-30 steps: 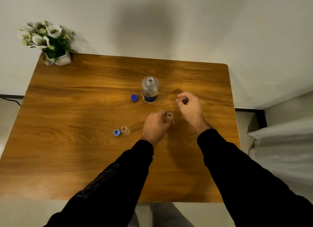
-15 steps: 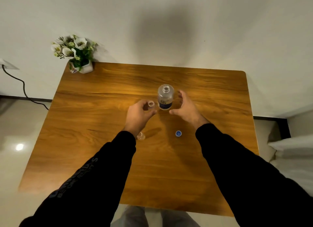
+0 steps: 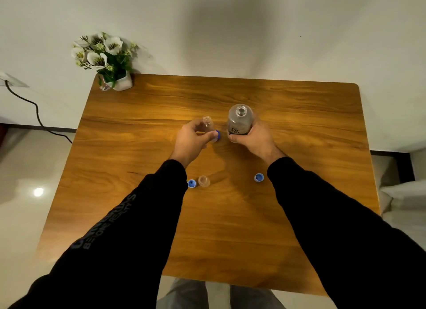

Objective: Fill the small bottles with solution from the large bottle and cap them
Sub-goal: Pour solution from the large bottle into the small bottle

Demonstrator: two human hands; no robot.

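Observation:
My right hand [image 3: 254,140] grips the large clear bottle [image 3: 240,121] with a dark label; it stands uncapped near the table's middle. Just left of it, my left hand [image 3: 192,139] holds a small clear uncapped bottle [image 3: 208,124] upright. A blue cap [image 3: 218,134] peeks out beside my left thumb, between the two hands. Nearer to me a second small open bottle [image 3: 204,181] stands on the wooden table [image 3: 230,228] with a blue cap [image 3: 191,183] touching its left side. Another blue cap [image 3: 258,177] lies by my right sleeve.
A white pot of white flowers [image 3: 108,62] stands at the table's far left corner against the wall. A black cable [image 3: 36,115] runs down the wall to the floor at the left. White bedding [image 3: 403,200] lies beyond the table's right edge.
My right hand has closed round the large bottle, which it was only reaching for. My left hand has kept hold of the small bottle beside it. The camera has shifted.

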